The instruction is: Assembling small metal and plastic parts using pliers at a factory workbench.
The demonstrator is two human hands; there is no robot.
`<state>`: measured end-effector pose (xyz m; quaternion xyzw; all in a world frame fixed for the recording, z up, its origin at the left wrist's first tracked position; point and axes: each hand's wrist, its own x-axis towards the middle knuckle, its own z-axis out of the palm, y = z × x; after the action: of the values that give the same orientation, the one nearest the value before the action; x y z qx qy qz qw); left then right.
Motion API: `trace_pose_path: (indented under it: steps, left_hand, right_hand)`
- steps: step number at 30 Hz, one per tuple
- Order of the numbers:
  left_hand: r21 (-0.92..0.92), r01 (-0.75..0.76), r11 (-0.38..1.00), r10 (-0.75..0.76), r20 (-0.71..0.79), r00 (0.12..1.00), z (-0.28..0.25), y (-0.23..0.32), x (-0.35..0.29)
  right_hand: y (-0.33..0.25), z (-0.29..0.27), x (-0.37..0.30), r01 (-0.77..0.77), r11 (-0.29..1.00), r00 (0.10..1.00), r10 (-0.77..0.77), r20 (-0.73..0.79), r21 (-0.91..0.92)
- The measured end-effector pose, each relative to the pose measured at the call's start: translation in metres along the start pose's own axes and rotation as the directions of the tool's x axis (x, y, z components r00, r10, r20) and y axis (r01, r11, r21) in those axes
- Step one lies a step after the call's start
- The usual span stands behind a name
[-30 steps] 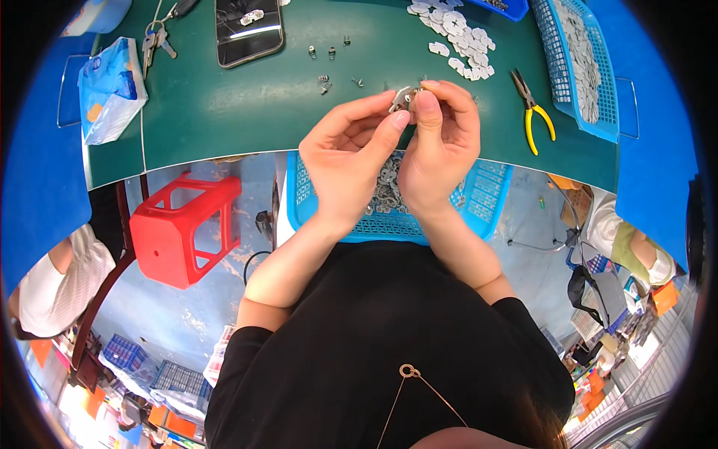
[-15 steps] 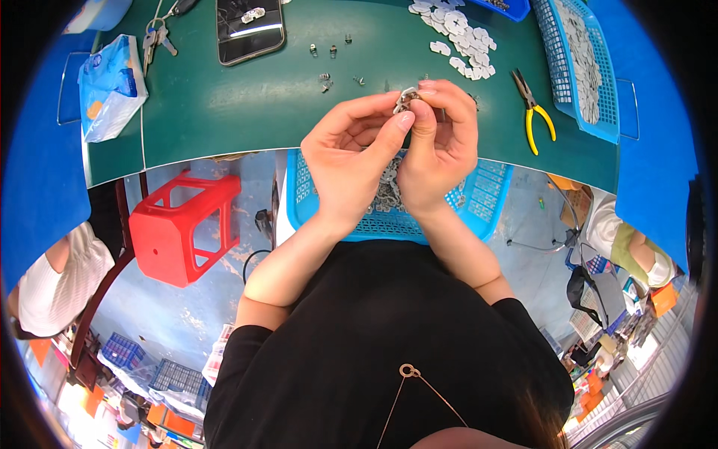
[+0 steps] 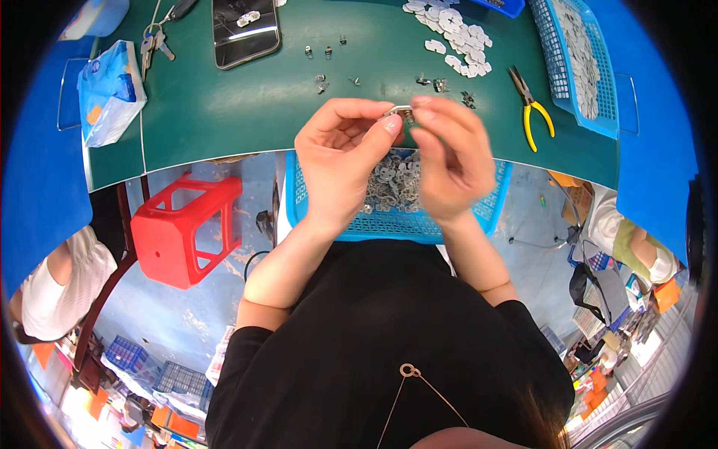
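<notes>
A small white plastic piece with metal bits point(image 3: 401, 110) is pinched between the thumb and forefinger of my left hand point(image 3: 340, 153), above the table's near edge. My right hand point(image 3: 456, 153) is just beside it, slightly blurred, with thumb and forefinger apart; whether a fingertip touches the piece I cannot tell. Small metal spring parts point(image 3: 440, 85) lie on the green table beyond my hands, with several more point(image 3: 328, 52) farther left. Below my hands, a blue basket point(image 3: 299, 183) holds many small pale pieces point(image 3: 393, 183).
Flat white plastic pieces point(image 3: 467, 45) are heaped at the far right, near yellow-handled pliers point(image 3: 532, 112). A blue basket of similar pieces point(image 3: 553, 56) stands at the right edge. Left are a phone point(image 3: 247, 45), keys point(image 3: 153, 45) and a tissue pack point(image 3: 112, 93); a red stool point(image 3: 161, 243) stands below.
My right hand has drawn back a little to the right, its fingers parting from their pinch. My left hand, with the white piece, has come slightly nearer to me.
</notes>
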<state>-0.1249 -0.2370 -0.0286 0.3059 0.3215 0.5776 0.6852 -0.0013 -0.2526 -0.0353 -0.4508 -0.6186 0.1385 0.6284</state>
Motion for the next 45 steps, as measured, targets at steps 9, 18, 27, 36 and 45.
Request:
trace_pose_path:
  steps: [9,18,27,36,45]
  left_hand:
    - [0.214,-0.212,0.954,0.200,0.076,0.977,-0.009,0.003,-0.002]
    - [0.412,-0.511,0.755,0.427,0.284,0.859,-0.016,0.015,-0.004]
    - [0.507,-0.603,0.617,0.449,0.403,0.798,-0.015,0.025,-0.010]
    - [0.518,-0.589,0.620,0.416,0.420,0.807,-0.014,0.028,-0.013]
    - [0.537,-0.592,0.602,0.394,0.444,0.804,-0.014,0.027,-0.015]
  right_hand:
    - [0.064,-0.141,0.009,-0.050,0.259,0.969,0.248,0.016,-0.965]
    - [0.004,-0.126,0.038,0.080,0.720,0.980,0.068,0.185,-0.689]
    - [-0.065,-0.095,0.079,0.721,0.526,0.607,-0.163,0.778,-0.452]
    - [-0.078,-0.086,0.087,0.832,0.410,0.488,-0.221,0.844,-0.373]
    - [-0.076,-0.089,0.102,0.837,0.503,0.359,-0.205,0.911,-0.216]
